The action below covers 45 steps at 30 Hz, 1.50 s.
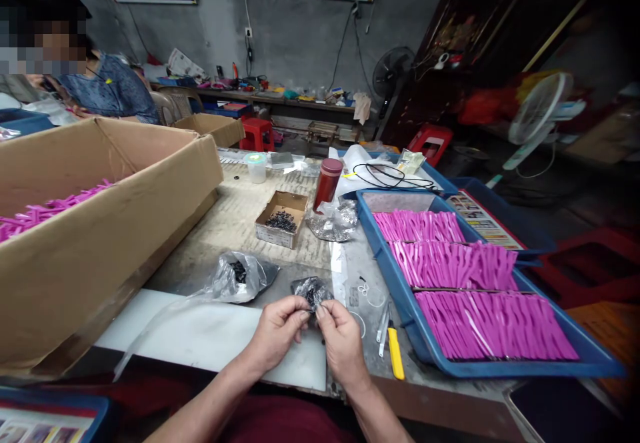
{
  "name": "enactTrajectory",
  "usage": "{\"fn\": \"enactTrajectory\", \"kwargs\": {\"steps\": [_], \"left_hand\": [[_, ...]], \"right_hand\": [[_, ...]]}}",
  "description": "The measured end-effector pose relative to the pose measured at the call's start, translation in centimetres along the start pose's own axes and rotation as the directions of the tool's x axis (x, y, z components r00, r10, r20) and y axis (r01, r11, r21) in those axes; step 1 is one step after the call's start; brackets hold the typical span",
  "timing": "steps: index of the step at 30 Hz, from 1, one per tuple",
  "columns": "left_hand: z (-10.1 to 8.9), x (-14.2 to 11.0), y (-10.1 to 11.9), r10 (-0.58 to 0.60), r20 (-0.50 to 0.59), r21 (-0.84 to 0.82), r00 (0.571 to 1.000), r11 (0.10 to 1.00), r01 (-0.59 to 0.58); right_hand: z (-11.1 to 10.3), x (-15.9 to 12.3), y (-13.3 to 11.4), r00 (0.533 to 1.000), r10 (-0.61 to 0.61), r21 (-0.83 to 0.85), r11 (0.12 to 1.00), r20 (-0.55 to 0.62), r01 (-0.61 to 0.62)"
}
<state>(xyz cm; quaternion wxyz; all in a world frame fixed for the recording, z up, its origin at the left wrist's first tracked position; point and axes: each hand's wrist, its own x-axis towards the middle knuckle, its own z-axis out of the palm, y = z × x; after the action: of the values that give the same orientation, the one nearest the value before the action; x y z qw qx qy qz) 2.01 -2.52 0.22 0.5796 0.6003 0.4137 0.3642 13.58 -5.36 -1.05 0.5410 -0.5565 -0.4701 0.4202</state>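
Observation:
Near the table's front edge, my left hand (280, 328) and my right hand (342, 336) are close together, thumbs and fingertips pinched. Between them is a small clear plastic bag (311, 287) of black pieces, its near edge at the fingertips of both hands. Whether a loose black piece is also pinched there is too small to tell. Left of it lies a larger open plastic bag (257, 279) with black parts inside. A white sheet (200, 333) lies under my left forearm. Beyond the hands stands a small cardboard box (276, 235) holding many small black parts.
A blue tray (395, 276) with rows of magenta plastic pieces (495, 323) stands right. Tweezers (383, 328) and a yellow-handled tool (395, 353) lie beside it. A large carton (115, 243) fills the left. A dark red cylinder (327, 183) stands behind. A person (107, 89) sits back left.

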Motion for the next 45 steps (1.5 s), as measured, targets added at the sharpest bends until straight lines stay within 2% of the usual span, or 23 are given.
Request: {"fn": "enactTrajectory", "kwargs": {"steps": [7,16,33,42,45], "left_hand": [[-0.11,0.15,-0.08,-0.009,-0.002,-0.036,1.0,0.999,0.008],[-0.07,-0.09,0.04,0.019,-0.002,0.022,1.0,1.0,-0.019],[-0.16,0.05,0.6,0.098,-0.018,0.232,0.995,0.968,-0.091],[-0.43,0.43,0.14,0.104,-0.029,0.268,0.994,0.959,-0.092],[-0.47,0.64,-0.09,0.065,-0.03,0.234,0.997,0.971,-0.056]], "right_hand": [[0.05,-0.02,0.02,1.0,0.001,0.017,1.0,0.008,-0.001],[0.16,-0.01,-0.06,1.0,-0.007,-0.017,1.0,0.009,0.007],[-0.22,0.25,-0.22,0.998,-0.037,-0.14,0.989,0.043,0.043],[-0.19,0.69,-0.52,0.995,-0.086,-0.191,0.977,0.046,0.093],[-0.16,0.9,-0.29,0.996,-0.07,-0.208,0.975,0.054,0.079]]}}
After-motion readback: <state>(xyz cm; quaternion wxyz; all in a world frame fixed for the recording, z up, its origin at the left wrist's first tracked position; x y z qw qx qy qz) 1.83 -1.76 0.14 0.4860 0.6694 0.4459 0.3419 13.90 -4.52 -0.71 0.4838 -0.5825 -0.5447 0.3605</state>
